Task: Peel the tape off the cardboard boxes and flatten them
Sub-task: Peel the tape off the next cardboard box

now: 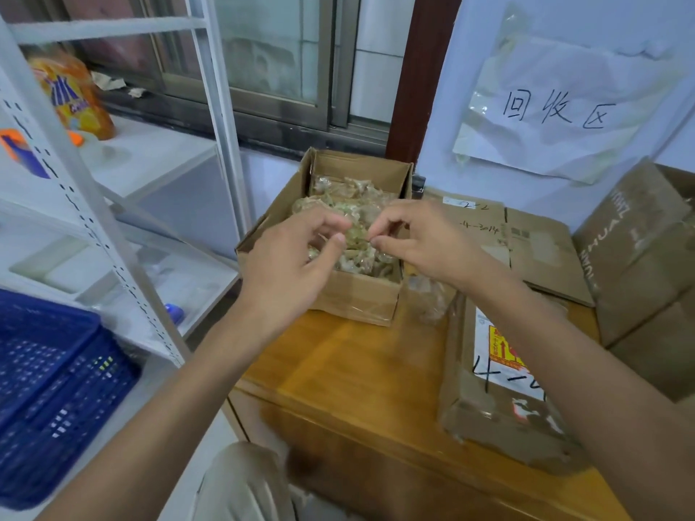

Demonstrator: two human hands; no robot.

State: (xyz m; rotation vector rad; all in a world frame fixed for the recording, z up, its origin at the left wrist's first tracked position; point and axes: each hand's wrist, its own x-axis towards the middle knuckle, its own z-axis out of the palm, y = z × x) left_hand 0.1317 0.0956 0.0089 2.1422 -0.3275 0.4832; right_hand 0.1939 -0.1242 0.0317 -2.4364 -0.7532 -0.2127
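Fingertips of the left hand [297, 253] and right hand [421, 242] pinch a clear tape strip [355, 236] at frame centre, above the tape-filled open box [353, 295]; light, limp, sticky—best held by its ends.

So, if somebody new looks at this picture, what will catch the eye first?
Probably the two bare hands, left hand and right hand, pinching a strip of clear tape over the open brown cardboard box full of crumpled used tape at centre. Next, the white paper sign with handwritten characters on the wall, upper right.
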